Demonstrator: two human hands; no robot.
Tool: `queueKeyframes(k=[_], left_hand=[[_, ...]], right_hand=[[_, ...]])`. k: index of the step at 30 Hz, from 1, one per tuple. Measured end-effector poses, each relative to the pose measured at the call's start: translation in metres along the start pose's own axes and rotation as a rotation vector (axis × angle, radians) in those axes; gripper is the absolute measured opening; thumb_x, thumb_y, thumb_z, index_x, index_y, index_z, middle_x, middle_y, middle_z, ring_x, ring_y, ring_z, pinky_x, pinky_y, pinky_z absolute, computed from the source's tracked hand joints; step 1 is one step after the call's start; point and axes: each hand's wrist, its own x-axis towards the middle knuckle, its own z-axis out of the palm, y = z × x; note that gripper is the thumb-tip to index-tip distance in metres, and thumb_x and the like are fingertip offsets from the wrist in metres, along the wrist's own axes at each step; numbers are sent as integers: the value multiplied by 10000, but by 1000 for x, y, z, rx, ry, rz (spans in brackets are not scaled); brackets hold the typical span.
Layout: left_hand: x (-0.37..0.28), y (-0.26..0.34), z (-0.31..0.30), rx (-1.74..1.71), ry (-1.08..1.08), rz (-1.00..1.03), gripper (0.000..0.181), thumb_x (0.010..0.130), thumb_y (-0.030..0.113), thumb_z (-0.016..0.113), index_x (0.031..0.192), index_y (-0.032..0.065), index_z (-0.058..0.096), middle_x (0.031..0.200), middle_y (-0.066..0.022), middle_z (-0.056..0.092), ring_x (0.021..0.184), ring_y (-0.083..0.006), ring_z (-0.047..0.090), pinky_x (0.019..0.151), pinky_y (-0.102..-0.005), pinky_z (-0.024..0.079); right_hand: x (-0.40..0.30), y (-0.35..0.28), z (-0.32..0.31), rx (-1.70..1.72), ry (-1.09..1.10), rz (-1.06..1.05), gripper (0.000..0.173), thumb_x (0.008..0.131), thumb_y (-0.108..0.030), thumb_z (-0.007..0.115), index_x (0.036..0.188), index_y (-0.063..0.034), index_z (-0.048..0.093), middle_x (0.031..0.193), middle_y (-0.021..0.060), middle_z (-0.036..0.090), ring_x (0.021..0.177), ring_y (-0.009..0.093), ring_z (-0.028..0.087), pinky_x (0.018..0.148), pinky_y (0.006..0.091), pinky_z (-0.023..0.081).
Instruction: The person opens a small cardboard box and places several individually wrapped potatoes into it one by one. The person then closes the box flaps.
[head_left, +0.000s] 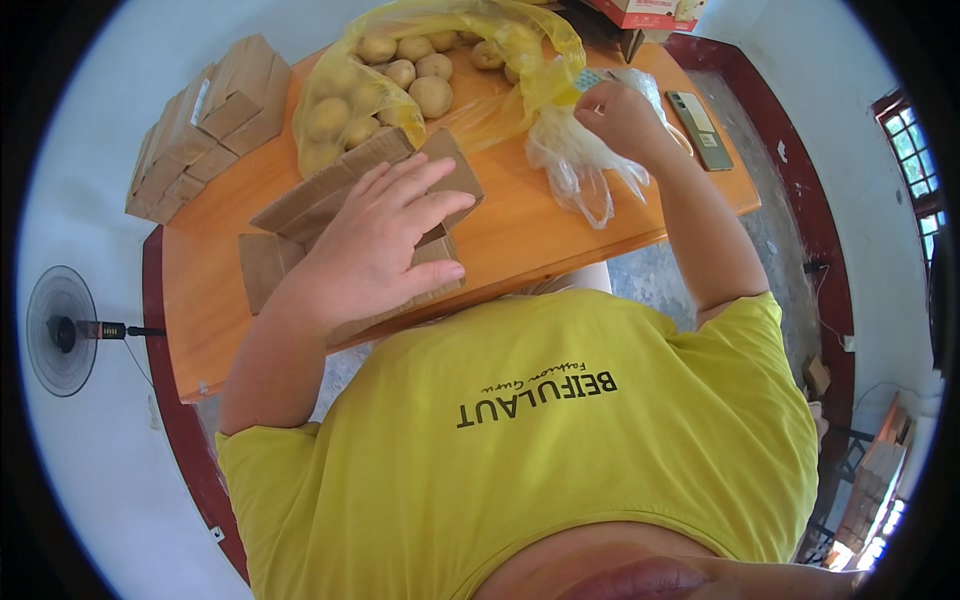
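My left hand (382, 232) is spread over an open cardboard box (300, 217) with raised flaps. Its fingers are apart with nothing between them, and it covers much of the box's inside. At the right, my right hand (622, 124) has curled fingers beside clear plastic bags (574, 154) and a small teal patterned item (587, 79). Whether the fingertips pinch anything is hidden. Beyond the box lies a yellow translucent plastic bag (360, 56), its mouth showing several potatoes (431, 96).
Several closed cardboard boxes (232, 97) are stacked at the wooden table's (217, 300) left end. A phone (701, 131) lies near the right edge. A red and white carton (651, 13) stands at the back right. A fan (64, 330) is beyond the table at left.
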Motion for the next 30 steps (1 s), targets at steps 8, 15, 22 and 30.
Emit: queueKeyframes(k=[8, 15, 22, 30], left_hand=[[-3, -1, 6, -18, 22, -3, 588, 773, 283, 776, 1300, 132, 561, 1490, -133, 415, 1390, -363, 355, 1134, -485, 308], [15, -6, -3, 4, 17, 41, 545, 790, 247, 756, 1283, 103, 573, 1474, -141, 437, 1366, -359, 385, 1123, -466, 330], [33, -16, -9, -84, 0, -50, 509, 821, 237, 713, 1285, 81, 574, 1471, -140, 448, 1350, -345, 405, 1119, -438, 338], [30, -14, -3, -79, -8, -30, 504, 827, 248, 712, 1279, 72, 575, 1461, -144, 457, 1348, -345, 411, 1121, -439, 332]], right_hand=[[-31, -27, 35, -229, 305, -433, 82, 786, -149, 656, 725, -99, 633, 692, 59, 628, 674, 282, 600, 638, 415, 470], [-55, -26, 65, -264, 346, -587, 108, 755, -132, 703, 775, -118, 598, 667, 25, 590, 653, 220, 593, 616, 357, 439], [-59, -25, 36, -100, 494, -546, 241, 722, -34, 720, 945, -81, 642, 849, 78, 660, 774, 273, 621, 714, 380, 475], [-21, 7, 12, -415, 315, -232, 298, 788, -163, 685, 1084, -133, 694, 1172, 70, 635, 1095, 308, 565, 949, 421, 447]])
